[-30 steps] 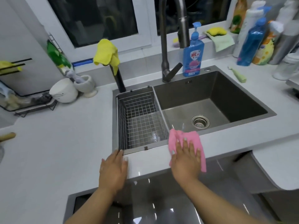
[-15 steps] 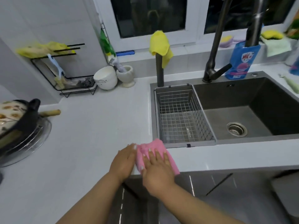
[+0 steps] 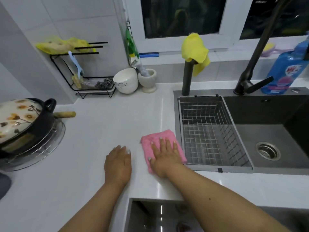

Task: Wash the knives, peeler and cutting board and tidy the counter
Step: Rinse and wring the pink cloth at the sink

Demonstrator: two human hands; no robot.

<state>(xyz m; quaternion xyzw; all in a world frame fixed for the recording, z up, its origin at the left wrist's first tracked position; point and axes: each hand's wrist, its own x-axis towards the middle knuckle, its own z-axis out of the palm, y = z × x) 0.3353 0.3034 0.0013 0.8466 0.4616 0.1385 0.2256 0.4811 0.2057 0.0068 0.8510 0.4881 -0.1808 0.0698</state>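
A: Where do we have our hands?

B: Our right hand (image 3: 164, 154) lies flat on the pink cloth (image 3: 160, 144), fingers straight and spread, pressing it onto the white worktop (image 3: 93, 131). The grip is released; nothing is pinched or curled around.

A: And the left hand (image 3: 117, 164)?

B: It rests palm down on the bare worktop just beside the cloth, apart from it, fingers straight and together. That grip is released too and holds nothing.

A: Where exactly is the cloth?

B: It sits on the worktop right at the left edge of the sink (image 3: 267, 131), with its right side against the rim next to the wire basket (image 3: 209, 131) that hangs in the sink's left part.

A: What else do we see around us?

B: A yellow cloth (image 3: 195, 49) is draped over a dark post (image 3: 187, 77) at the sink's back left corner. The dark tap (image 3: 250, 64) stands behind the basin, with a blue soap bottle (image 3: 284, 71) beside it. Towards the wall we have a white bowl (image 3: 126, 81) tipped on its side and a pale mortar (image 3: 148, 79) just beside it, then a black wire rack (image 3: 83, 74) with yellow cloths on top. At the far left a black pot with a flowered lid (image 3: 18, 119) sits on a round wire stand (image 3: 41, 144).

A: Any knives, peeler or cutting board?

B: We cannot make them out in this view.
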